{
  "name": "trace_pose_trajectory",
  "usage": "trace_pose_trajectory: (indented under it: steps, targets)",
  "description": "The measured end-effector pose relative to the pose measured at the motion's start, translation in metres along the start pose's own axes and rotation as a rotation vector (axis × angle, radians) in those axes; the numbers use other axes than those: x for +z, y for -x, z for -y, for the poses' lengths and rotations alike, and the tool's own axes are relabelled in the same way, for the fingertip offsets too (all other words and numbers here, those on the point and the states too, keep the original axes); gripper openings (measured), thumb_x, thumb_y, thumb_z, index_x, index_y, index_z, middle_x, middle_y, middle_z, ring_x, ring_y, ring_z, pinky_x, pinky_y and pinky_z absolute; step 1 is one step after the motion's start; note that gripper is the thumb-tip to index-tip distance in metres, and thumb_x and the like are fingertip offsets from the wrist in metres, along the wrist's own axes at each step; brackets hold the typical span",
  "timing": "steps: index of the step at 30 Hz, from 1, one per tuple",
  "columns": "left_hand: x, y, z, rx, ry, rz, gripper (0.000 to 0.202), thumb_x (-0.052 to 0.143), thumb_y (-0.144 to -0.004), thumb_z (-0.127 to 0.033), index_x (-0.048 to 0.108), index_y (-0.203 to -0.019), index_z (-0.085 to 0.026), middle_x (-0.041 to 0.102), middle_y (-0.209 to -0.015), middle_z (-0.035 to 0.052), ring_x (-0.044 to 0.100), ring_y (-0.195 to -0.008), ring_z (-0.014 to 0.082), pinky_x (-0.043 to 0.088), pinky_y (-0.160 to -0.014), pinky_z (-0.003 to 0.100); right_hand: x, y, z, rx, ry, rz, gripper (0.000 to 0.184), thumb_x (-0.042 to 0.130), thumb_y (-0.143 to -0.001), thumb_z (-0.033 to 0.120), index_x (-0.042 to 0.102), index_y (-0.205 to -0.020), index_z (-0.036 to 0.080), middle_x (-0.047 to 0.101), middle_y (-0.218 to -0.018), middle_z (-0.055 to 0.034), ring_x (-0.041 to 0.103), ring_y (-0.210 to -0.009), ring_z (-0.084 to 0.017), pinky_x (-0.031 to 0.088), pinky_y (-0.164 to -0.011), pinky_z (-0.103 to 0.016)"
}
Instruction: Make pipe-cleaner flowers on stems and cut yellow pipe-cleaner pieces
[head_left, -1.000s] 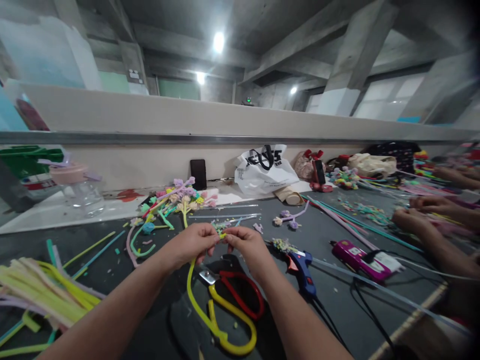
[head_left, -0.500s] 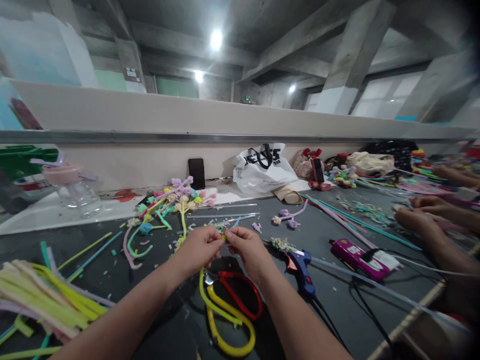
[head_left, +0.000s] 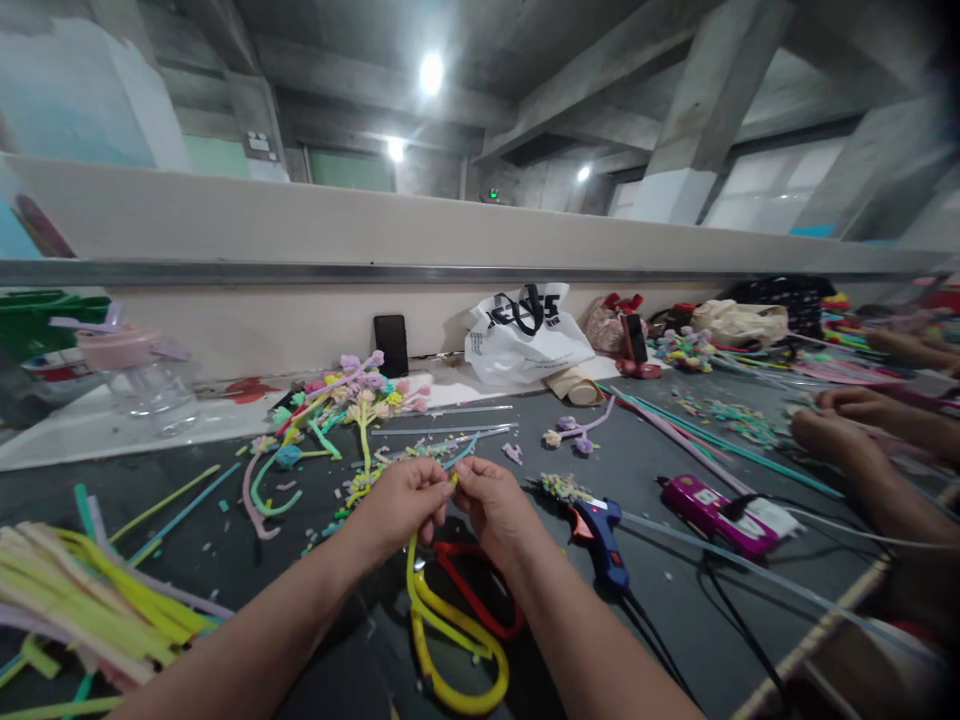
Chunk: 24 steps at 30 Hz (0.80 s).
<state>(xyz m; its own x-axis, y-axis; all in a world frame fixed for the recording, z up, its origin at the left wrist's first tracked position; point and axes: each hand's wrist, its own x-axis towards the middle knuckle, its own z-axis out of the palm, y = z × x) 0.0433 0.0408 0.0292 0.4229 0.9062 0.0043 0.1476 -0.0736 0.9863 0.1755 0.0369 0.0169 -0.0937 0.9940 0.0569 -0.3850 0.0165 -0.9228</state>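
My left hand and my right hand meet over the dark tabletop, fingertips pinched together on a small yellow piece of pipe cleaner. A long yellow pipe cleaner hangs below my left hand and curls over the scissors, which have one red and one yellow handle. Their blades are hidden under my hands. Just beyond my fingertips a thin blue strip shows; whether I hold it I cannot make out. To the right of my right hand lies a blue glue gun with a clear glue stick at its back.
Left lies a bundle of pale pipe cleaners. Fuzzy flower stems are heaped behind my hands, near a black phone and a white bag. At right are a magenta device with cords and another person's hands.
My hands have shifted slightly down and still pinch the yellow piece. The hanging yellow pipe cleaner has moved a little, and more of the blue strip shows beyond my fingers.
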Motion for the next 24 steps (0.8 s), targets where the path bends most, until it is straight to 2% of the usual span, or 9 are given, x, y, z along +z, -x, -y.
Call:
trace_pose_trajectory:
  steps: [3, 7, 13, 18, 24]
  targets:
    - [-0.004, 0.001, 0.001, -0.032, 0.154, 0.096, 0.03, 0.054, -0.075, -0.04, 0.05, -0.06, -0.015, 0.053, -0.049, -0.0038, 0.046, -0.034, 0.0053, 0.032, -0.038, 0.017, 0.0, 0.001, 0.003, 0.024, -0.019, 0.017, 0.023, 0.066, -0.063, 0.031, 0.052, -0.053, 0.016, 0.046, -0.047, 0.0044, 0.034, -0.042, -0.007, 0.027, -0.045, -0.021]
    - [-0.007, 0.001, 0.002, -0.158, 0.361, 0.182, 0.032, 0.053, -0.075, -0.046, 0.052, -0.072, -0.014, 0.057, -0.056, -0.0024, 0.049, -0.035, 0.0059, 0.033, -0.036, 0.016, -0.002, 0.001, 0.007, 0.037, -0.003, 0.026, 0.021, 0.066, -0.065, 0.031, 0.055, -0.057, 0.015, 0.053, -0.053, 0.0019, 0.039, -0.044, -0.007, 0.03, -0.048, -0.021]
    - [-0.007, 0.0, 0.003, -0.209, 0.518, 0.238, 0.026, 0.056, -0.076, -0.04, 0.052, -0.073, -0.014, 0.057, -0.057, -0.0023, 0.048, -0.035, 0.0053, 0.037, -0.036, 0.016, -0.001, 0.001, 0.007, 0.052, 0.044, 0.028, 0.024, 0.067, -0.063, 0.035, 0.054, -0.057, 0.016, 0.052, -0.05, 0.0024, 0.043, -0.043, -0.009, 0.034, -0.05, -0.024]
    - [-0.002, 0.001, 0.002, -0.187, 0.565, 0.201, 0.025, 0.057, -0.075, -0.037, 0.05, -0.07, -0.014, 0.056, -0.055, -0.0023, 0.047, -0.033, 0.0045, 0.036, -0.034, 0.016, -0.002, -0.001, 0.004, 0.021, 0.069, -0.012, 0.023, 0.067, -0.064, 0.036, 0.055, -0.06, 0.017, 0.05, -0.053, 0.0033, 0.042, -0.047, -0.01, 0.033, -0.051, -0.024]
    - [0.015, 0.001, -0.001, -0.065, 0.495, 0.016, 0.026, 0.054, -0.075, -0.04, 0.047, -0.071, -0.016, 0.056, -0.05, -0.0039, 0.044, -0.027, 0.005, 0.027, -0.026, 0.013, -0.006, -0.005, -0.001, -0.057, 0.168, -0.112, 0.025, 0.067, -0.066, 0.037, 0.055, -0.06, 0.016, 0.043, -0.051, 0.005, 0.035, -0.049, -0.009, 0.028, -0.049, -0.022]
